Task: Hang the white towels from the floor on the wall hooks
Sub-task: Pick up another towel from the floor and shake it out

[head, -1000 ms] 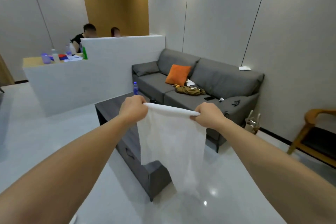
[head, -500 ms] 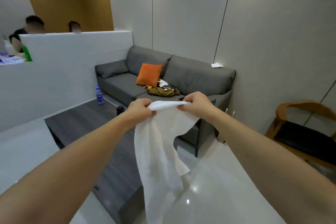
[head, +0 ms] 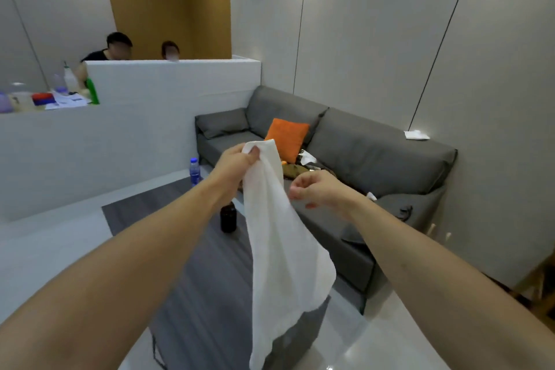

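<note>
Dim, even indoor light; glare spots on glossy floor (head: 354, 351); wide-angle bending at edges; slight softness.

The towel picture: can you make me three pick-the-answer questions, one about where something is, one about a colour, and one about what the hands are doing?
1. Where does the blue-capped bottle stand?
A. on the sofa
B. on the dark table
C. on the white counter

2. What colour is the cushion on the sofa?
A. orange
B. green
C. white

3. Which hand holds the white towel?
A. right only
B. both
C. left only

Answers:
1 B: it stands at the far edge of the dark table.
2 A: it is bright orange against grey.
3 C: the left hand grips the top corner; the right hand is beside the towel, its fingers holding nothing.
</note>
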`<state>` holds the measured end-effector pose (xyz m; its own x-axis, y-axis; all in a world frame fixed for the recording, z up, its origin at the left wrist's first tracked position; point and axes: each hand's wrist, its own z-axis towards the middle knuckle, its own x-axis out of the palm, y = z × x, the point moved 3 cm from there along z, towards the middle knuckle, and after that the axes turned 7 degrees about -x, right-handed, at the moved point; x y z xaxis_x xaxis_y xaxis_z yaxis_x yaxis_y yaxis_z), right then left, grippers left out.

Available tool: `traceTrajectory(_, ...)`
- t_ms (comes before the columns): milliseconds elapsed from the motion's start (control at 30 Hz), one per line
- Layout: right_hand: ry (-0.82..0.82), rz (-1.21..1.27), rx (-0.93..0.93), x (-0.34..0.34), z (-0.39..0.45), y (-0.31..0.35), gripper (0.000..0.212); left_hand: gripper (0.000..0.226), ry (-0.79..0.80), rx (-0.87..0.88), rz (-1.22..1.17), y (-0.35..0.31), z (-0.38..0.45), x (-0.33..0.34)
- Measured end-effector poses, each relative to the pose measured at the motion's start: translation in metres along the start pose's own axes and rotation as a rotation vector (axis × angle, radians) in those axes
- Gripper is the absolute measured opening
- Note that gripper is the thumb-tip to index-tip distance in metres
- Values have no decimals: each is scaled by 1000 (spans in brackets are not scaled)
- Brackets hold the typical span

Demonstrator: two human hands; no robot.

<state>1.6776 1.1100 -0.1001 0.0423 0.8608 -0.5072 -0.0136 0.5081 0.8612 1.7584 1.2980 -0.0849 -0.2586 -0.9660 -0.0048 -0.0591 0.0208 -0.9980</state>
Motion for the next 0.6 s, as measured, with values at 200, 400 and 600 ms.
traceTrajectory(200, 250, 188, -126, 43, 110, 18, 45, 37, 66, -35, -46, -6, 57, -43)
traceTrajectory(400, 291, 334, -229, 74, 217, 29, 28, 12, -113, -5, 1, -23, 110, -104)
traceTrajectory(600, 491, 309, -303, 72, 300, 57, 39, 54, -339, -119, 331, -30, 154, -145)
